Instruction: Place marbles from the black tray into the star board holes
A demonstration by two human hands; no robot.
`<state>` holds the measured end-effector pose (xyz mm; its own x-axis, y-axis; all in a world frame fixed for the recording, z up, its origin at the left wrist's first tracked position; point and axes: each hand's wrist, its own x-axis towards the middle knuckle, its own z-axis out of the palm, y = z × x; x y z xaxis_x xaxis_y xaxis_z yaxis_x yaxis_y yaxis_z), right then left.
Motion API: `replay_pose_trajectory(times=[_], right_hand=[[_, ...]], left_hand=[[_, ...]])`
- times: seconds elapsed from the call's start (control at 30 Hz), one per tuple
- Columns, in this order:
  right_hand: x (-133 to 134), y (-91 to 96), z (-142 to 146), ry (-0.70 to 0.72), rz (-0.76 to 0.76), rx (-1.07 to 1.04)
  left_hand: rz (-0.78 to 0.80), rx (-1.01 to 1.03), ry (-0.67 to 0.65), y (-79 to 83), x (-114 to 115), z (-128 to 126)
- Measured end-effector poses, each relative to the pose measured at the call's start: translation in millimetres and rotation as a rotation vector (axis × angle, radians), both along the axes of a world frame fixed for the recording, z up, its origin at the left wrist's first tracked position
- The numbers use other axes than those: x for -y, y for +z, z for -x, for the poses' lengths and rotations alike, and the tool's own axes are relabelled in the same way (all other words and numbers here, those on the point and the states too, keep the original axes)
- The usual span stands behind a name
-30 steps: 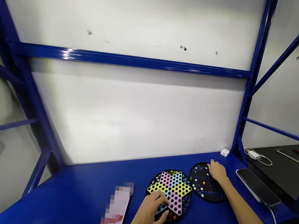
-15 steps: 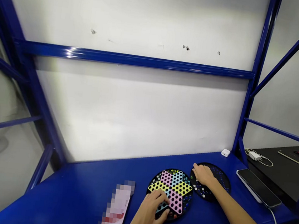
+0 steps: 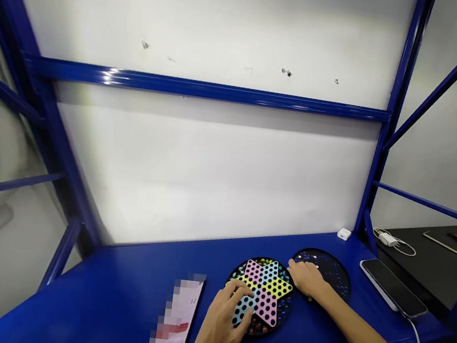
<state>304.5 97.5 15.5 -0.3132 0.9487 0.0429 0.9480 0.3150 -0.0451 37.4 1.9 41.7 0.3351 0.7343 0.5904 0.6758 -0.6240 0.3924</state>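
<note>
A round black Chinese-checkers board (image 3: 266,291) with a star of pink, blue and yellow triangles lies on the blue shelf (image 3: 123,302). My left hand (image 3: 224,314) rests on the board's near left edge, fingers curled over it. A second round black tray (image 3: 331,268) with small coloured and white pegs sits just right of the board. My right hand (image 3: 307,278) lies on that tray's left side, at the star board's right edge, fingers bent down; anything held under them is hidden.
A phone (image 3: 176,325) lies left of the board, another phone (image 3: 392,288) with a cable at the shelf's right end. A small white charger (image 3: 344,234) sits at the back. Blue rack posts frame the white wall; a black table (image 3: 433,255) stands to the right.
My right hand moved left across the peg tray toward the star board. My left hand shifted slightly up on the board's edge. Another person's hand at the far right left the view.
</note>
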Motion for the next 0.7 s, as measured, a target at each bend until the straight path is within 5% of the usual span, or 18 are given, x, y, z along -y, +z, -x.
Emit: replay_pose_trajectory(times=[0.17, 0.33, 0.5, 0.7], right_hand=[[7.8, 19.8, 14.9, -0.059, -0.052, -0.198], [30.0, 38.2, 91.6, 0.167, -0.067, -0.219], [42.3, 31.2, 160.8, 0.325, -0.040, -0.165], [36.5, 17.9, 183.8, 0.360, -0.042, -0.077]], left_hand=[[-0.159, 0.243, 0.122, -5.4, -4.4, 8.0], [-0.283, 0.349, 0.217, -21.4, -10.1, 16.4], [-0.397, 0.308, 0.199, -28.2, -11.7, 22.1], [-0.402, 0.316, 0.183, -25.0, -9.4, 19.4]])
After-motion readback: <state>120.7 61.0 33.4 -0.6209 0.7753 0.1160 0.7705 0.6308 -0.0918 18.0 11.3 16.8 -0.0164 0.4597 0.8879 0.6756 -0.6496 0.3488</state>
